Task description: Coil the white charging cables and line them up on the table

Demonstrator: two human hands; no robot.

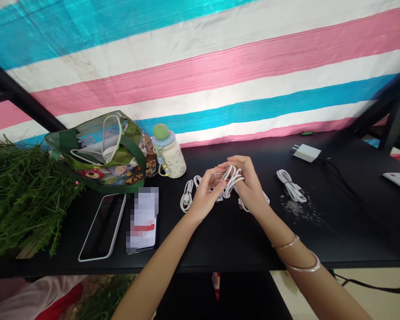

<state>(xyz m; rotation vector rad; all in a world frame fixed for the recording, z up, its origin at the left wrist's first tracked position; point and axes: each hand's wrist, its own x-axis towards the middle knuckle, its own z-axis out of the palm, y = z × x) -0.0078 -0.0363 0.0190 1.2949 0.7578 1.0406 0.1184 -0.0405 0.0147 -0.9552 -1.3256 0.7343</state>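
Between my two hands is a looped white charging cable (231, 178), raised a little over the black table. My left hand (208, 189) has its fingers curled against the loops from the left. On the other side my right hand (248, 180) wraps the same bundle, its fingertips meeting those of the left. Below and behind the hands lie more white cables, partly hidden by them. A coiled white cable (186, 196) with a dark tie rests just left of my left hand. Farther right is another tied white cable (290, 186).
A white charger plug (306, 152) lies at the back right, with a black cord near it. Two phones, one dark-screened (103, 226) and one lit (142, 220), lie left. Behind them stand a green bag (103, 155) and a bottle (173, 155). Green plants (23, 195) crowd the left edge.
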